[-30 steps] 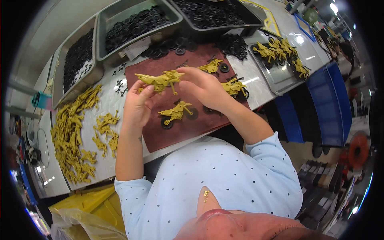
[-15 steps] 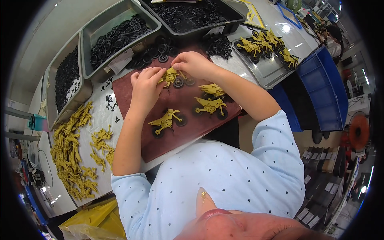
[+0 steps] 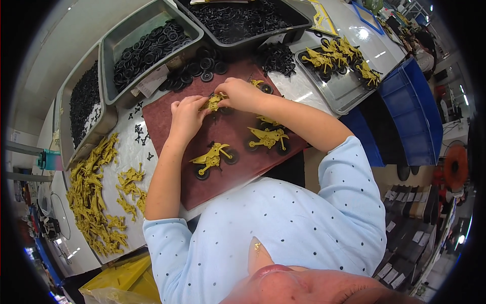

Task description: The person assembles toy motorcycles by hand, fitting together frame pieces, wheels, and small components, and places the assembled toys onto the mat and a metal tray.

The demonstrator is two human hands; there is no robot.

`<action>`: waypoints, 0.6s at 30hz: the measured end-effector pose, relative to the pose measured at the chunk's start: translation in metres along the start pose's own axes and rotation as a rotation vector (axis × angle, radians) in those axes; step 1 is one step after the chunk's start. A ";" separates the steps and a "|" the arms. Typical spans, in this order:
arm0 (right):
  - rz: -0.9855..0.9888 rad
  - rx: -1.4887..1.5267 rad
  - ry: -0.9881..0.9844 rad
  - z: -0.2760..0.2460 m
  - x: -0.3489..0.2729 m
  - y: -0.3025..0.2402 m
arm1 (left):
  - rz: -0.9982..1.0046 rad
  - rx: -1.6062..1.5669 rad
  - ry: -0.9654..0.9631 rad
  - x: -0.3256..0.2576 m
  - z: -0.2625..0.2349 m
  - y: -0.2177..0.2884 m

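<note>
A yellow toy motorcycle frame point(image 3: 214, 103) with a dark wheel beside it is pinched between my two hands above the dark red mat point(image 3: 167, 112). My left hand point(image 3: 188, 115) grips its left side with thumb and fingers. From the right, my right hand point(image 3: 239, 95) closes on its upper part and covers some of it. Nearer to me on the mat lie one yellow toy motorcycle point(image 3: 211, 157) with black wheels and another motorcycle point(image 3: 268, 138) to its right. Part of a further motorcycle point(image 3: 257, 83) shows beyond my right hand.
Grey bins hold black wheels point(image 3: 152, 48), small black parts point(image 3: 85, 101) and more black parts point(image 3: 243, 20). Loose yellow frames point(image 3: 93, 197) are heaped at the left. A metal tray point(image 3: 349, 101) carries several motorcycles at the right, beside blue crates point(image 3: 410, 111).
My right hand has come slightly nearer and lower, its fingers now over the top of the held motorcycle. A motorcycle beyond it has come into sight. My left hand has barely moved.
</note>
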State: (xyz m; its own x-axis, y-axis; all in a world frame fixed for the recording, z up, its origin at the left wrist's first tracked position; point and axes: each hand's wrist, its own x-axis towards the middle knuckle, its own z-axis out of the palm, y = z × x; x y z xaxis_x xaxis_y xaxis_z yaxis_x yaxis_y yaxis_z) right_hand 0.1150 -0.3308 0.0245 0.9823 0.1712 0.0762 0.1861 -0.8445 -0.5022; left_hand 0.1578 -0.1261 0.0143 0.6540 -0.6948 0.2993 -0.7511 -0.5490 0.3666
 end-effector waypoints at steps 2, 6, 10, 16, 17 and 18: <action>0.003 -0.018 -0.010 0.001 0.002 -0.004 | 0.001 0.003 0.004 -0.001 0.001 -0.001; 0.031 -0.088 -0.024 0.002 0.002 -0.011 | 0.008 0.000 0.017 -0.002 0.003 -0.005; 0.004 -0.135 -0.001 0.009 0.007 -0.011 | -0.025 -0.003 -0.034 -0.004 -0.001 -0.006; 0.014 -0.158 0.024 0.013 0.010 -0.011 | -0.022 0.016 -0.022 -0.007 0.000 -0.006; 0.010 -0.159 0.037 0.014 0.010 -0.010 | -0.015 0.022 -0.020 -0.007 0.001 -0.006; 0.006 -0.160 0.051 0.014 0.010 -0.010 | -0.007 0.028 -0.019 -0.007 0.001 -0.007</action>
State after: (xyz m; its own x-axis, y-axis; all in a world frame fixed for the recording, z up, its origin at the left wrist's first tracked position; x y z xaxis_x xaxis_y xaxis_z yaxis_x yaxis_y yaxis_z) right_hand 0.1223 -0.3135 0.0180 0.9824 0.1437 0.1192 0.1777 -0.9159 -0.3599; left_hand 0.1583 -0.1181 0.0092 0.6576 -0.6996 0.2797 -0.7489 -0.5666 0.3437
